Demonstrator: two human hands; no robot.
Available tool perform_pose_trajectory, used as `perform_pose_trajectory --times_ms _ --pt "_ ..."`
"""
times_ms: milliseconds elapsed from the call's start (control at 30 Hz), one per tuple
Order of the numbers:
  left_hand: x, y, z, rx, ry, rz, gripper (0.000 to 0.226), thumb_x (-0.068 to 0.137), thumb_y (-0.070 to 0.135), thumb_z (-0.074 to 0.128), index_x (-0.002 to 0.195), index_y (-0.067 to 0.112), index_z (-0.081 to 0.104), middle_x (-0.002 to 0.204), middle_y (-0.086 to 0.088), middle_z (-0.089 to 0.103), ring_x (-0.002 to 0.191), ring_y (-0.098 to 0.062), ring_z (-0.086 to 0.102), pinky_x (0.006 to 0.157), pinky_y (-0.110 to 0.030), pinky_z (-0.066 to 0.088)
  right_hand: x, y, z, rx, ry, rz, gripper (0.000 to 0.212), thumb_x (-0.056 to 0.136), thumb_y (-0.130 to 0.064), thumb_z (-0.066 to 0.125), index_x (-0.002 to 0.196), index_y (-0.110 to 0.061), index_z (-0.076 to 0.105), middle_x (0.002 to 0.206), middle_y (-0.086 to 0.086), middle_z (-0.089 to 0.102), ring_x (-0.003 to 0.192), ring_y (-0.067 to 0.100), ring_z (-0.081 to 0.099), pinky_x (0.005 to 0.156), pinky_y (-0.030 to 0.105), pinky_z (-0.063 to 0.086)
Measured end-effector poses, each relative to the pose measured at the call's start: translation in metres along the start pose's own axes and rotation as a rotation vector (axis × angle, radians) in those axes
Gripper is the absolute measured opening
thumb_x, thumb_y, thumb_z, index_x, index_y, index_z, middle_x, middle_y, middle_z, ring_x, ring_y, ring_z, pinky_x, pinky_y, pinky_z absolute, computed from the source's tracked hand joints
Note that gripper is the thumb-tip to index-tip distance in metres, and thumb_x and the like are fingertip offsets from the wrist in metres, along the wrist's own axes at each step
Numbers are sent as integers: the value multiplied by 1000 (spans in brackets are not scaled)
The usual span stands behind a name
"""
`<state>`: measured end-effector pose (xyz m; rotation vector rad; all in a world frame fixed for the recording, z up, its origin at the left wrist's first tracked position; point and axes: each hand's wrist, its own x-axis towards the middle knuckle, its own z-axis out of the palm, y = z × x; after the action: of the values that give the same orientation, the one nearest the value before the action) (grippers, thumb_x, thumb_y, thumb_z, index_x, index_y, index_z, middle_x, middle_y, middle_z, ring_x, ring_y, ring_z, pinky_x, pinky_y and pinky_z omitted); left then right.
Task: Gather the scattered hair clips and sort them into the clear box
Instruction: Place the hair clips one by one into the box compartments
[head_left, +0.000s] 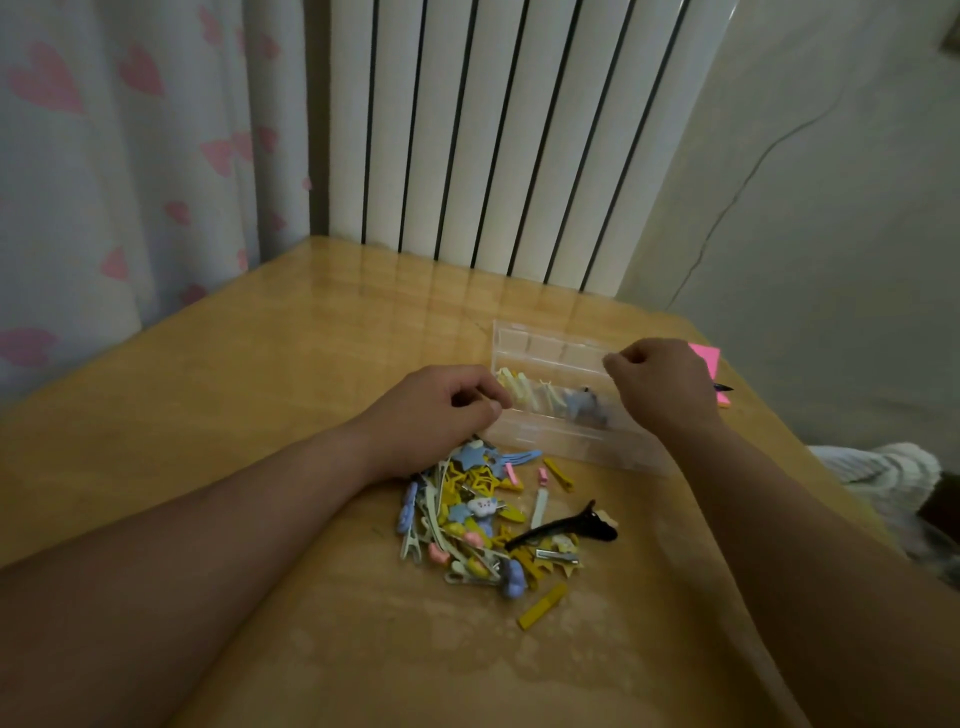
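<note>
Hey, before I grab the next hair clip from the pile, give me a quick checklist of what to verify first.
1. Clear box in reach: ok, it lies just beyond the pile, at both hands.
2. Colours kept apart in the box: ok, pale yellow clips at the left, blue clips beside them.
3. Left hand free: cannot tell, fingers curled at the box's left end.
4. Right hand free: cannot tell, fingers curled over the box.
5. Pile of hair clips gathered: not ok, one yellow clip lies apart on the near side.
</note>
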<state>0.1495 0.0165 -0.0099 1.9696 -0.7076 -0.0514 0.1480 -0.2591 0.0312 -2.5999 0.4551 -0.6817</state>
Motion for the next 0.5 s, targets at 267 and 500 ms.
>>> perform_pose_trajectory --times_ms 267,500 --pt "-2 0 -1 35 0 22 13 103 27 67 110 30 76 93 -2 75 90 -20 70 85 -41 57 -74 -17 -45 272 -130 -263 11 99 -29 70 90 -27 76 79 -14 71 72 0 65 64 18 46" --pt "-3 0 -1 46 1 31 13 104 25 67 110 31 76 93 -8 74 81 -18 68 76 -36 54 -92 -21 -53 98 -727 -419 6 95 -32 76 100 -36 78 92 -21 74 86 -1 69 75 16 54"
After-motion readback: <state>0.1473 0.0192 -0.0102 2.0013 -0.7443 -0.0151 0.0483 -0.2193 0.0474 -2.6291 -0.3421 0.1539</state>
